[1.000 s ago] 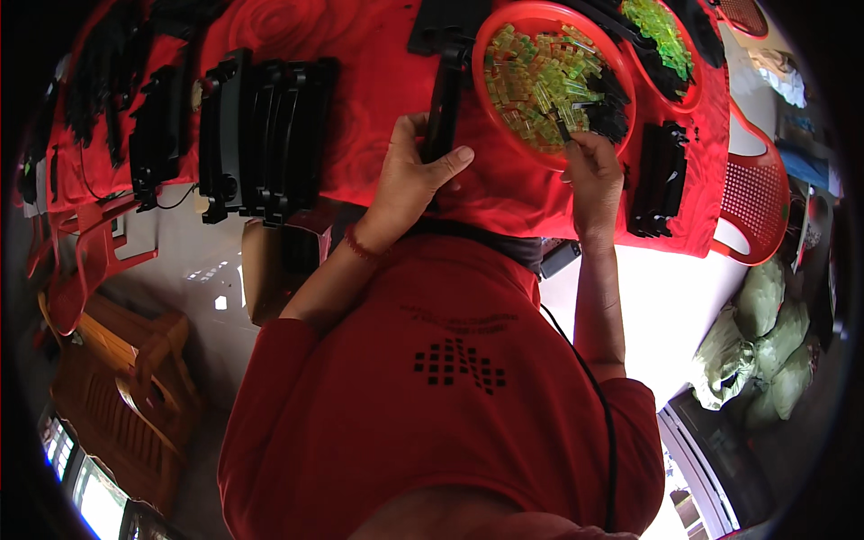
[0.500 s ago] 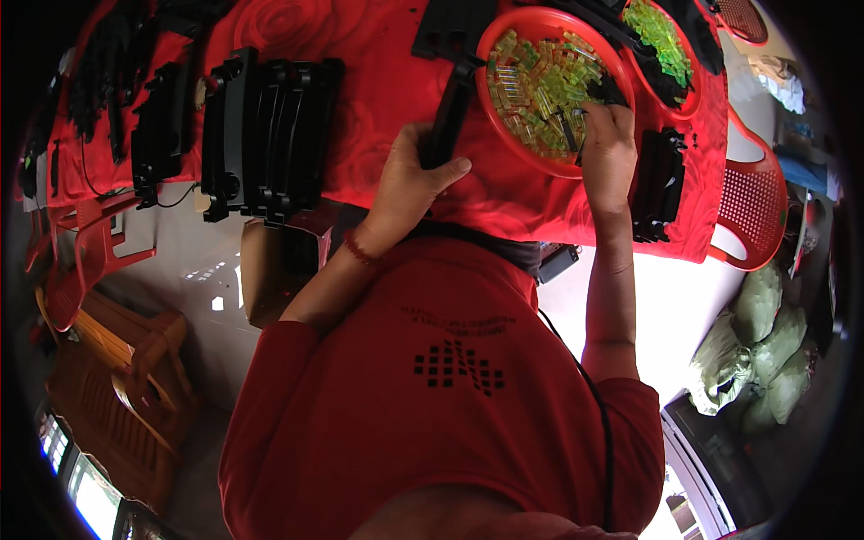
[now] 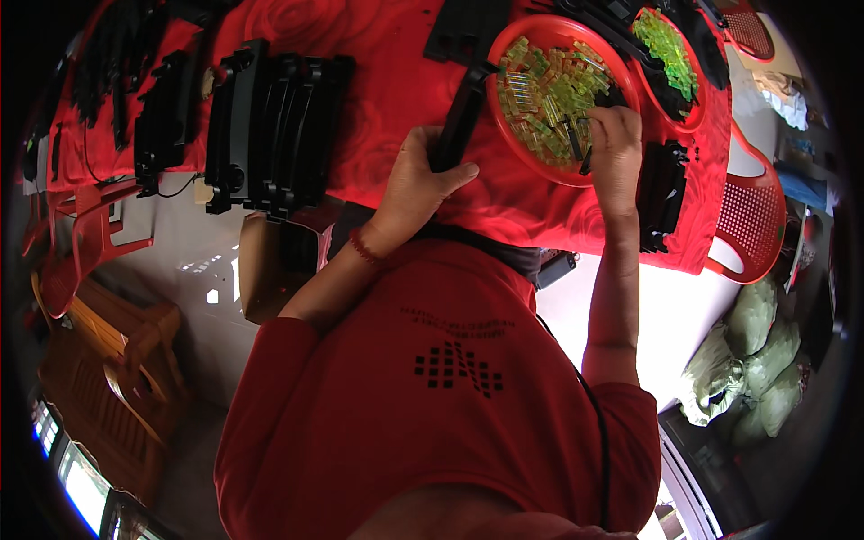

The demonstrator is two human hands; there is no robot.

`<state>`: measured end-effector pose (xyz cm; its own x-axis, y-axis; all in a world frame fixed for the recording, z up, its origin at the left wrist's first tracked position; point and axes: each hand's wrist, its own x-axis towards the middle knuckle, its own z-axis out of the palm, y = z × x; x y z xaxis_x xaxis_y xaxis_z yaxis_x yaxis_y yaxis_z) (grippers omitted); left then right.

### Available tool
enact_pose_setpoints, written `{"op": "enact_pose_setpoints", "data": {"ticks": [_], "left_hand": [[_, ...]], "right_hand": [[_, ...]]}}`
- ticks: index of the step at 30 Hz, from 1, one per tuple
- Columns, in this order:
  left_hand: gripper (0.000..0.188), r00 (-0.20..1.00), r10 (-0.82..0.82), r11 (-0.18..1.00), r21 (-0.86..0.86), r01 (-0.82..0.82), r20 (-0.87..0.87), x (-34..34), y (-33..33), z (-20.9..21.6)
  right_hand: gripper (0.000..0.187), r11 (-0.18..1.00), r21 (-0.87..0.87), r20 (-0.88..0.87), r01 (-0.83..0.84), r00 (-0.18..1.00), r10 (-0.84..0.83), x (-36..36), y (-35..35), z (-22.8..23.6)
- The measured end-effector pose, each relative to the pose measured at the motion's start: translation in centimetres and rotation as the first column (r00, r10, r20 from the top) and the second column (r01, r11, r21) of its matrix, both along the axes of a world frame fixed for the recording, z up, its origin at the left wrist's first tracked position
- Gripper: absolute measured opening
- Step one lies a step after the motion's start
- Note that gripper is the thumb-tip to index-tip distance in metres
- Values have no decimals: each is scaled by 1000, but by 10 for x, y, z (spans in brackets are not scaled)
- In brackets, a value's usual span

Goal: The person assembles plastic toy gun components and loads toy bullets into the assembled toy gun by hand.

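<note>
Bowl [image 3: 531, 153], red and round, on the red cloth, full of small yellow-green clear parts [image 3: 544, 90]. Left hand [image 3: 418, 180] just left of the bowl, fingers closed round a long black plastic piece [image 3: 459, 117] whose far end meets the rim. Right hand [image 3: 616, 144] over the bowl's right side, fingertips pinched down among the parts. Stack of black plastic pieces [image 3: 270, 126] well left of the bowl.

Over on the left of the red-covered surface [image 3: 378, 81] sits a row of black plastic frames [image 3: 270, 126], stood side by side, with more black parts [image 3: 108, 72] heaped beyond them. A second red bowl of green pieces [image 3: 670, 54] sits at the far right. Off the edge stands a red mesh chair [image 3: 747, 216], pale green sacks [image 3: 756, 360] piled below it, and a wooden chair [image 3: 117, 360] lower left.
</note>
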<state>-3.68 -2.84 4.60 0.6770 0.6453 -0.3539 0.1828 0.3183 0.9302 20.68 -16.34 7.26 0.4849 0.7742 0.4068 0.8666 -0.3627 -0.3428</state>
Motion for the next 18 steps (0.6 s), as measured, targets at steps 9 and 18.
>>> {"op": "enact_pose_setpoints", "data": {"ticks": [9, 18], "left_hand": [[47, 1000, 6, 999, 32, -6, 8, -2, 1, 2], [50, 999, -22, 1000, 17, 23, -23, -5, 3, 3]], "right_hand": [[15, 996, 84, -60, 15, 998, -10, 2, 1, 1], [17, 927, 209, -970, 313, 189, 155, -26, 4, 26]]}}
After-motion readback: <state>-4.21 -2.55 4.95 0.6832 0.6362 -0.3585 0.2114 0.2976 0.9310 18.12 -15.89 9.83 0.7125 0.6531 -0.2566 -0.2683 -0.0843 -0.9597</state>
